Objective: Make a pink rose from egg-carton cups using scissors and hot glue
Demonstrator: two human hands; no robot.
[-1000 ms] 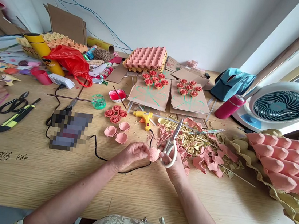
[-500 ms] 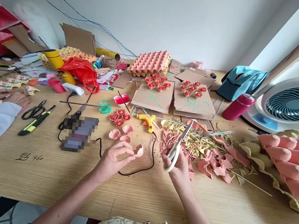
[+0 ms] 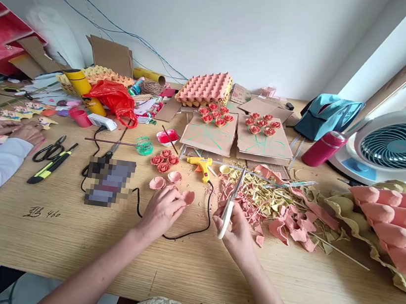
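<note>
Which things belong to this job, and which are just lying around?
Seem part of the job:
white-handled scissors in the right hand
pink cup-shaped piece at the left hand
pink scraps

Probably just lying around:
teal bag
magenta bottle
white fan
red plastic bag

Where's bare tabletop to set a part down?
Front left: between the handwriting and the left forearm. Front right: between the right forearm and the egg-tray stack. Front centre: between the forearms, on the body side of the black cord. Crowded: the scrap heap past the right hand, and the back, with cardboard sheets and a red bag.
</note>
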